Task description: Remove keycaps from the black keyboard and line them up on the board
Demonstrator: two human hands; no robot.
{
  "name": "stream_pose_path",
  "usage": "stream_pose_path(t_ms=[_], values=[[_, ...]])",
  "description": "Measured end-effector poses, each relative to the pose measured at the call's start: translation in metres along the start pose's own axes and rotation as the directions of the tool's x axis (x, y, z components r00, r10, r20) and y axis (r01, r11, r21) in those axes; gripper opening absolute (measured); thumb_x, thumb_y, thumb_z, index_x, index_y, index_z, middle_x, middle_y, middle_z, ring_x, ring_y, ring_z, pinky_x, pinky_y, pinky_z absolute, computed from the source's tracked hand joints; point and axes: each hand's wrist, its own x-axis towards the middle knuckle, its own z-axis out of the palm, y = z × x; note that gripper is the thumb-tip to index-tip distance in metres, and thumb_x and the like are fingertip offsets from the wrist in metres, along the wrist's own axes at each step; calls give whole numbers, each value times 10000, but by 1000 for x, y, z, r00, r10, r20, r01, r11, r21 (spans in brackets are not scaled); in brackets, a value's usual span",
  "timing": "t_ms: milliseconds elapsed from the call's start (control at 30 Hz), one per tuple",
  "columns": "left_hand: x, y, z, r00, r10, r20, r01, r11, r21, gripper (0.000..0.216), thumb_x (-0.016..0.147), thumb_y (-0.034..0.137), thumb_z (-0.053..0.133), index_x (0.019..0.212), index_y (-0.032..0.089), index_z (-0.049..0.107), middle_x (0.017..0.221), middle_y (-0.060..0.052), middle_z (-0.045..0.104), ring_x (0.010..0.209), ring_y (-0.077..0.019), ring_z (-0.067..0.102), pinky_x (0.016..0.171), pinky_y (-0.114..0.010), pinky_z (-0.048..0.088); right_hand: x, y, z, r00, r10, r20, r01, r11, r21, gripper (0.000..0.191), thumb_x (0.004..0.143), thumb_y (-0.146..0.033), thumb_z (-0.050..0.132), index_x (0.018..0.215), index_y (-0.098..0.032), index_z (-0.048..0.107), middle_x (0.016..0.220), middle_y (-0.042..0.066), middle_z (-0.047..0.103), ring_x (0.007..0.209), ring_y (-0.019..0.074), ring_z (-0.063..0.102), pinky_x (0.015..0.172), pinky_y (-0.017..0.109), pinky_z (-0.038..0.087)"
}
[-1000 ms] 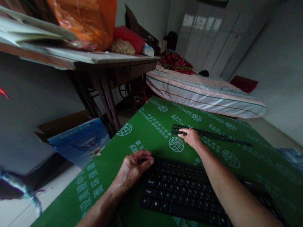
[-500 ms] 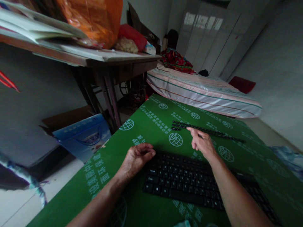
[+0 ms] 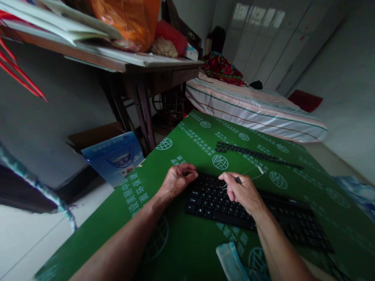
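Observation:
The black keyboard (image 3: 216,203) lies on the green table, with some darker patches along its upper rows. My left hand (image 3: 178,179) is closed at its upper left corner, thumb and fingers gripping the edge. Above the upper rows, my right hand (image 3: 241,193) is closed around a thin wire keycap puller (image 3: 224,187). Its wire prongs point down at the keys, a dark part shows between the fingers, and a thin wire with a pale end sticks out behind. Whether a keycap sits in the prongs is too small to tell. Loose black keycaps (image 3: 258,153) lie in rows beyond the keyboard.
The green table (image 3: 181,249) carries a light blue cloth-like item (image 3: 230,259) near its front. A cluttered wooden desk (image 3: 164,74) stands left, with a blue bag (image 3: 117,158) below it. Beyond the table is a bed (image 3: 249,105). A cable (image 3: 334,265) runs by the keyboard's right end.
My right hand has moved from beside the loose keycaps back over the keyboard, and the wire tool now shows. My left hand stays at the keyboard's corner. The view has shifted slightly.

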Motion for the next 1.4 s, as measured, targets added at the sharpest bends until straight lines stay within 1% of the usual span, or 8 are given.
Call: stream_pose_path(t_ms=[100,233,433,733,933,1100,1233,1400], values=[[0,-1,0,1000,12,6,-12,1000,8,235,647,292,688,819,146,623,726,-21,687,647,-152,633,607,-255,503,1,-2,9,998,-6,61,2,998,59,339,794,-504,513,785,-173,589,390,-60,477,347,79,404,395,183,346],[-1,1,0,1000,23,9,-23,1000,17,218,650,280,684,810,144,628,736,-29,692,654,-155,634,617,-263,502,4,-4,16,994,7,111,-19,995,103,273,742,-448,597,735,-179,554,424,-55,517,363,74,431,390,175,367],[-1,2,1,999,44,9,-44,999,17,199,641,266,680,788,143,625,709,-24,690,649,-160,640,622,-272,509,8,-8,19,993,22,113,-33,995,96,309,700,-457,634,714,-149,608,445,-23,562,364,77,466,372,178,385],[-1,-1,1,999,27,33,-26,999,-29,217,639,272,687,797,141,617,702,-20,685,644,-155,638,625,-268,497,11,-12,23,989,20,147,-21,1000,2,369,742,-523,570,644,-168,583,423,-27,551,341,74,452,372,178,361],[-1,0,2,999,18,33,-16,998,-58,217,635,264,688,797,139,616,702,-19,675,638,-152,630,625,-267,490,13,-18,25,985,-31,172,46,995,-86,371,771,-493,538,586,-172,559,411,-28,533,348,70,436,396,178,363],[0,-2,2,998,43,39,-43,999,-18,203,646,261,677,794,133,622,702,-33,680,650,-159,629,617,-269,491,17,-23,31,982,-38,184,75,978,-197,345,780,-416,526,528,-180,513,389,-33,507,334,67,416,359,174,306],[1,-4,2,997,72,36,-73,997,18,186,657,246,659,798,132,616,711,-37,679,656,-158,631,618,-270,497,18,-21,35,981,-85,177,127,962,-243,347,779,-382,517,501,-176,499,382,-29,497,329,59,380,349,175,261],[-3,-1,2,989,140,38,-145,965,217,164,709,248,613,830,137,627,758,-40,685,679,-161,639,635,-284,508,13,-19,34,990,-1,142,22,989,-147,276,740,-381,555,566,-166,555,397,-46,475,336,59,355,340,178,254]])
